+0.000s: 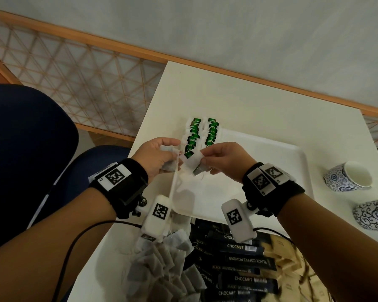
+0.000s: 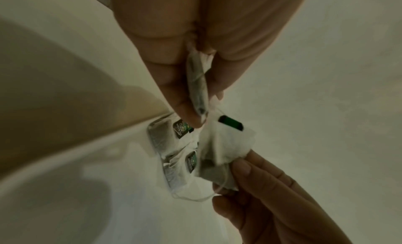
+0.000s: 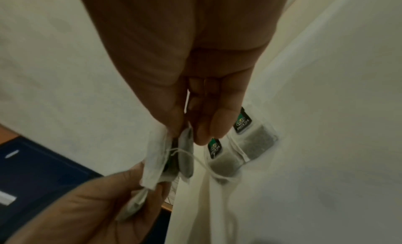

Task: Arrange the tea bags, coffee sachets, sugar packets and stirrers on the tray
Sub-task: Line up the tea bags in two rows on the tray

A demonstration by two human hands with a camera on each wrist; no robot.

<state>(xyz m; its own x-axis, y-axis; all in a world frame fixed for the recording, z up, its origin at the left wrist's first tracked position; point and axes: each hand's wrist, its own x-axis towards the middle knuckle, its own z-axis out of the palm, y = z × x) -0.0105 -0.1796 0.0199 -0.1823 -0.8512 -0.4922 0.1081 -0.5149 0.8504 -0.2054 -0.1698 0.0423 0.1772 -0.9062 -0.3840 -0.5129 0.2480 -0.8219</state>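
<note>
Both hands hover over the left edge of the white tray [image 1: 271,171]. My left hand [image 1: 159,155] pinches a grey tea bag [image 2: 196,86] between thumb and fingers. My right hand [image 1: 218,160] pinches another tea bag [image 1: 193,161] with a green tag; its string runs toward the left hand's bag. Two rows of tea bags with green tags [image 1: 202,134] lie along the tray's far left side. In the right wrist view the held tea bag [image 3: 185,155] hangs below the fingertips, beside laid tea bags [image 3: 252,141].
A box at the near edge holds loose grey tea bags [image 1: 162,264], dark coffee sachets [image 1: 238,262] and tan packets [image 1: 290,260]. Two blue-patterned cups [image 1: 347,175] [image 1: 373,214] stand right of the tray. A dark blue chair [image 1: 26,153] is at the left.
</note>
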